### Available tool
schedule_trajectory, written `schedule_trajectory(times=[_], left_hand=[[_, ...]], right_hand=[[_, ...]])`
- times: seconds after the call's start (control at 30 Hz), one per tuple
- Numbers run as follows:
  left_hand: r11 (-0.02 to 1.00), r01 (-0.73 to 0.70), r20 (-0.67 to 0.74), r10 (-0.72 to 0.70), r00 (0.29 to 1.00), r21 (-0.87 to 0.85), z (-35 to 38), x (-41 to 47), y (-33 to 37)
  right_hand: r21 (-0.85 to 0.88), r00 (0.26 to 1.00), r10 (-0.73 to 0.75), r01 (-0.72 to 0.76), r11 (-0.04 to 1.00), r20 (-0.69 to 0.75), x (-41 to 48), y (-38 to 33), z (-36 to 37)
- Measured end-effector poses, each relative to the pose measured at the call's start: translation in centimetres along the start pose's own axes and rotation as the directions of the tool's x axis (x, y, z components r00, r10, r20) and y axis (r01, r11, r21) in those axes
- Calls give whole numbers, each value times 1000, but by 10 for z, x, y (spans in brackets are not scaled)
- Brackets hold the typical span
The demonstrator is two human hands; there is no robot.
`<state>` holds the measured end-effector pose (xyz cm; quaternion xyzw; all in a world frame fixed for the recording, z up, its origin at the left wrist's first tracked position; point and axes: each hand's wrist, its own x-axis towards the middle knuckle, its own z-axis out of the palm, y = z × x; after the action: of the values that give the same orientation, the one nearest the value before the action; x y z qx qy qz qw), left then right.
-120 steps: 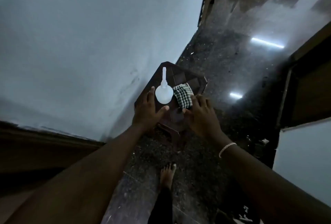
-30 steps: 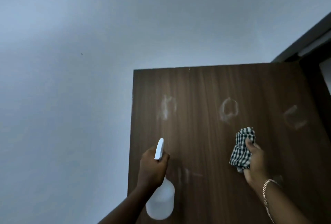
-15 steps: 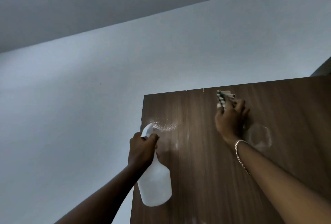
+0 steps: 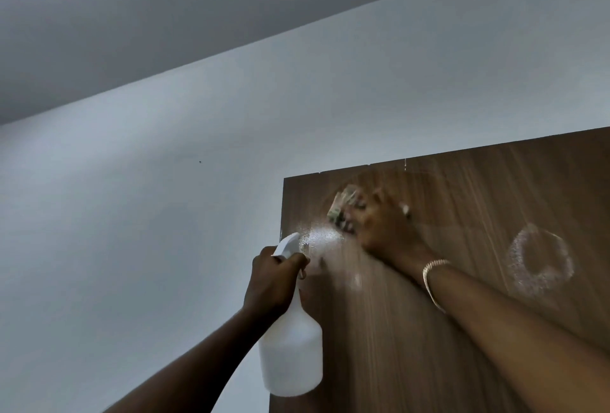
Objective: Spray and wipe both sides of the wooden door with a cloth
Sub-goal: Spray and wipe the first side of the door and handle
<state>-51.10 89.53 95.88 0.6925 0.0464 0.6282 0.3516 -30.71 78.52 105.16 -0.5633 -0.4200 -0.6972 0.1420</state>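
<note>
The left hand (image 4: 272, 280) grips the bottle (image 4: 292, 356) at its neck, nozzle towards the door (image 4: 429, 330), probably ready to squirt again. At its 1 o'clock the right hand (image 4: 386, 231) presses the cloth (image 4: 345, 206) near the door's top-left corner; blur hides whether its fingers curl. An unwiped spray ring (image 4: 539, 264) sits at 3 o'clock, with open panel below.

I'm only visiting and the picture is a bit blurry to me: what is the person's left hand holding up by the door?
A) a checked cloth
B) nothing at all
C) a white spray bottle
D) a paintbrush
C: the left hand grips the neck of the white spray bottle by the wooden door, while the blurred right hand presses the checked cloth to the wood.
</note>
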Motion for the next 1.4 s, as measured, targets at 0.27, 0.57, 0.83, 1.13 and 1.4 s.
schedule_trajectory(times=[0.27,0.57,0.83,1.13,1.4], left_hand=[[1000,5,-21,-5,1000,-5,-11,25,-11],[1000,-5,-37,5,999,10,-33,37,-24],[999,-25,-16,25,1000,47,-37,36,-23],[999,-53,-3,53,999,-13,-25,34,-25],[999,-54,24,54,998,-5,-14,30,-28]], right_hand=[[76,973,-214,208,975,89,45,-72,26],[66,985,-77,68,996,152,124,-104,28],[85,984,179,-180,980,19,92,-35,23],[238,957,-258,222,945,132,5,-40,8],[147,965,-99,64,987,245,51,-76,11]])
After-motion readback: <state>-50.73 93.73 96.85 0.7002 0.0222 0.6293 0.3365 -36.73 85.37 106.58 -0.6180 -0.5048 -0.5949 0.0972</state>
